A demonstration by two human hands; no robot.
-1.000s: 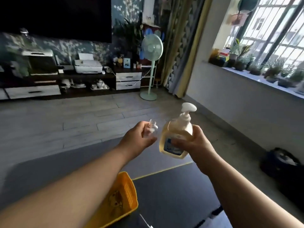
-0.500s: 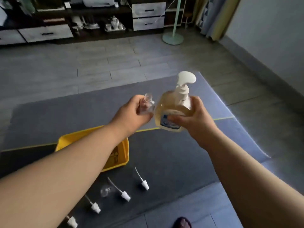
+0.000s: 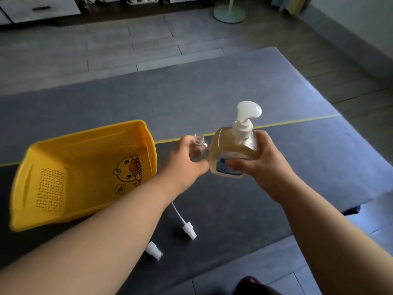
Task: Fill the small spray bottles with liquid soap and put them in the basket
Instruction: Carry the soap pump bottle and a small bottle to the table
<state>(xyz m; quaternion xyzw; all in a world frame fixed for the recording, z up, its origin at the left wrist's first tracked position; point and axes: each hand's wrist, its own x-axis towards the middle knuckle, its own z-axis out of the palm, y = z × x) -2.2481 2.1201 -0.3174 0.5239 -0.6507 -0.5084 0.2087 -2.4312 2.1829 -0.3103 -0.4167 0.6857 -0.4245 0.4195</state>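
**Holding the open little bottle against the soap dispenser**

The fingers of the left hand [image 3: 187, 158] curl round the small clear plastic spray bottle [image 3: 198, 149], which has no cap and stands nearly upright, neck up. The right hand [image 3: 261, 165] clamps fingers and thumb on the large translucent pump bottle of amber liquid soap [image 3: 231, 154], across its blue-and-white label.

Both bottles are held in the air just right of the yellow plastic basket [image 3: 85, 173], bodies touching, the small one nearer the basket. The relation that matters is neck to spout. The open neck sits lower than the white pump head [image 3: 248, 110] and on its basket side, while the spout seems to point away from the basket. So filling probably calls for turning the spout over that neck, or unscrewing the pump.

Two white spray caps with dip tubes [image 3: 189, 229] lie on the dark grey mat [image 3: 212, 92], off the basket's near right corner.
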